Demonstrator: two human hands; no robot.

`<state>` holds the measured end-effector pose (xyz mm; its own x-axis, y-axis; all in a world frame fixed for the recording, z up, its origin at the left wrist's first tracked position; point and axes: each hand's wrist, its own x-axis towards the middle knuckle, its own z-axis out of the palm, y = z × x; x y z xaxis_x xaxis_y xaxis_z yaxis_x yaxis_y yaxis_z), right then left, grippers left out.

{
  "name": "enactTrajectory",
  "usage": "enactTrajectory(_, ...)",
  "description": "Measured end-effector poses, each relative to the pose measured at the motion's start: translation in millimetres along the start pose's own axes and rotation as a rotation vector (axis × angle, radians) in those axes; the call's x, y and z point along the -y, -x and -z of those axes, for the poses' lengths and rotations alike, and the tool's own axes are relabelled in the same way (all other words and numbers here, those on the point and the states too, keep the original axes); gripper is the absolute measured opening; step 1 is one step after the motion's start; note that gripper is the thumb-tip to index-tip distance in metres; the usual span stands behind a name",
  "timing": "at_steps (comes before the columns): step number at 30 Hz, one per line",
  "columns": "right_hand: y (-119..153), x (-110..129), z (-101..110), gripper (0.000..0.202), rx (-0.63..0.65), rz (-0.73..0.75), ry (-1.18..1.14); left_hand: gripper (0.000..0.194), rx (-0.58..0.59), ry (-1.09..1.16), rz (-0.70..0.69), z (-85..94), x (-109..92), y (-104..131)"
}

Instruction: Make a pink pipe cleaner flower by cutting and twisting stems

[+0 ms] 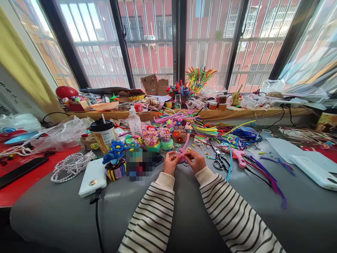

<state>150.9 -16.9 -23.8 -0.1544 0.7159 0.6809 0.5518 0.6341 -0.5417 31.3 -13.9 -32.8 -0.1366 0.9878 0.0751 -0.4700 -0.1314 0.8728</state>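
Between my two hands is a pink pipe-cleaner flower (pixel 181 157), with a pink stem standing up from it. My left hand (pixel 171 162) pinches its left side. On the right side, my right hand (pixel 196 161) grips the pink strands with thumb and forefinger. Black-handled scissors (pixel 221 162) lie open just right of my right hand, beside a pink hot glue gun (pixel 239 157). A light blue pipe cleaner (pixel 230 167) lies close to the scissors. Behind my hands stand small pots of pipe-cleaner flowers (pixel 151 137).
A heap of coloured pipe cleaners (pixel 179 117) lies at the back. To the left are a white power bank (pixel 93 177) with a black cable, a striped flower pot (pixel 116 170), a drink cup (pixel 104 135) and a pump bottle (pixel 134 121). At right lies a white device (pixel 314 170).
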Motion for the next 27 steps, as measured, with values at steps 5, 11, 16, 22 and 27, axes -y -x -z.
enactTrajectory(5, 0.3, -4.4, 7.0, 0.020, 0.037, 0.078, 0.090, 0.043, -0.044, 0.007, 0.009, -0.6, -1.9, 1.2)
enactTrajectory(11, 0.0, -7.0, 4.9, 0.018, -0.001, 0.318, 0.365, 0.045, -0.019, -0.008, 0.044, -1.4, -1.2, 0.9)
enactTrajectory(16, 0.4, -4.9, 3.9, 0.017, -0.036, 0.438, 0.560, 0.043, -0.023, -0.018, 0.001, 0.3, 1.8, -0.8)
enactTrajectory(22, -1.0, -0.7, 6.1, 0.017, -0.053, 0.480, 0.664, 0.039, 0.000, -0.042, -0.061, 0.7, 2.8, -0.5)
enactTrajectory(27, -0.1, 2.0, 5.8, 0.020, -0.033, 0.440, 0.717, 0.036, 0.015, -0.088, -0.114, 1.1, 2.4, -0.3)
